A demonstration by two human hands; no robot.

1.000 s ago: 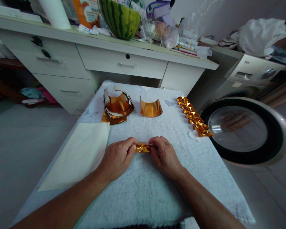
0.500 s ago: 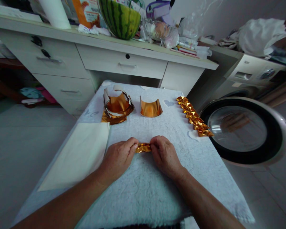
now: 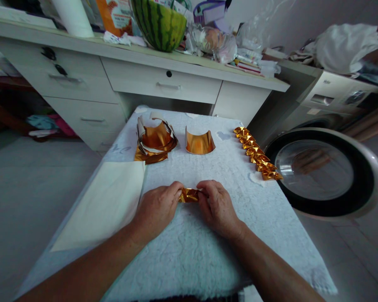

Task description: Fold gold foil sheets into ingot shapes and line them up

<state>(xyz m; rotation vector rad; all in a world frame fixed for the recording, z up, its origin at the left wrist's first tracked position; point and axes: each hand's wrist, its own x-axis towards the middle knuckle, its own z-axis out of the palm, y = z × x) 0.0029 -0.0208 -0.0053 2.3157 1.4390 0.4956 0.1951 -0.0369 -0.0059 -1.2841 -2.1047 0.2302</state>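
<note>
Between my hands is a small folded piece of shiny gold foil paper (image 3: 189,195), held just above the cloth-covered table. My left hand (image 3: 160,205) pinches its left end between thumb and fingers. The right end is gripped by my right hand (image 3: 216,205), whose curled fingers hide that tip. Beyond them stands a single curved gold sheet (image 3: 200,143). To its left is a loose stack of curled gold sheets (image 3: 156,140) with pale backs. Several folded gold foil pieces (image 3: 255,154) lie in an overlapping row at the right.
A pale sheet of paper (image 3: 103,205) lies on the table's left side. The table wears a light blue fuzzy cloth (image 3: 189,260). Behind it is a white drawer counter (image 3: 164,82) bearing a cut watermelon (image 3: 160,26). An open washing machine door (image 3: 324,172) juts out at the right.
The foil piece has tilted slightly between my hands, showing more of its face. My right fingers have shifted a little at its end. Everything else stays put.
</note>
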